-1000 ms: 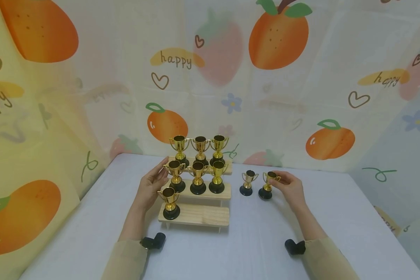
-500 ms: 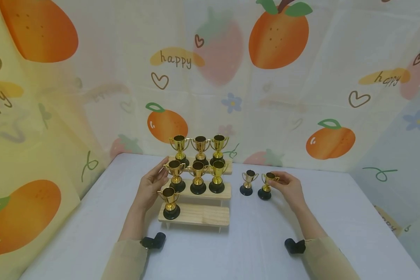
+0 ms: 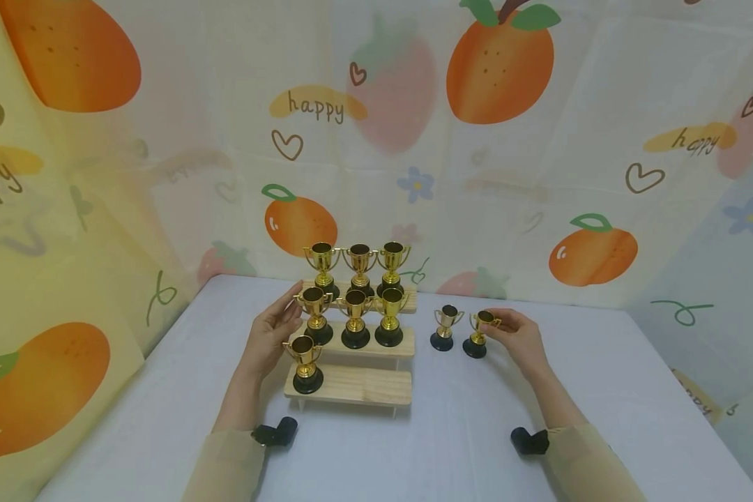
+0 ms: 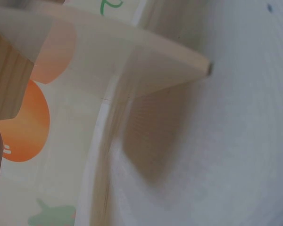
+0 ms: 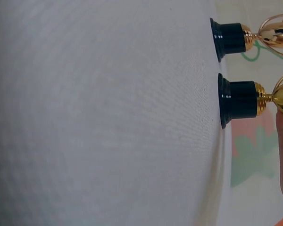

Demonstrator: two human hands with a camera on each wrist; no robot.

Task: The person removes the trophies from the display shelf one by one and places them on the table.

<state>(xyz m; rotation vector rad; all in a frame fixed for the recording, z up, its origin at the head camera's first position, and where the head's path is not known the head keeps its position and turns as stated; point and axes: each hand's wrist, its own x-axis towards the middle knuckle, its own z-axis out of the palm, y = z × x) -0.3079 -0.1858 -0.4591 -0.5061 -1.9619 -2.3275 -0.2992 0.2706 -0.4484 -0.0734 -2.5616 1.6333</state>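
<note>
My right hand (image 3: 519, 339) pinches the handle side of a small gold trophy cup (image 3: 479, 336), whose black base stands on the white cloth. In the right wrist view that trophy cup (image 5: 243, 99) has a fingertip against its bowl. Just left of it, a paler gold trophy (image 3: 445, 328) stands untouched. At the left side of the tiered wooden display stand (image 3: 367, 385), my left hand (image 3: 270, 338) touches the shelf ends with relaxed fingers; some are hidden. One gold trophy (image 3: 304, 364) stands at the left of the lowest shelf.
The middle shelf carries a row of three gold trophies (image 3: 355, 319), and the top shelf another row of three (image 3: 360, 268). A white cloth (image 3: 458, 432) covers the table. Behind rises a fruit-printed curtain (image 3: 508, 174), close to the stand's back.
The trophy in my right hand has shifted slightly left towards the paler one, then stayed put. My left hand and the stand have not visibly moved.
</note>
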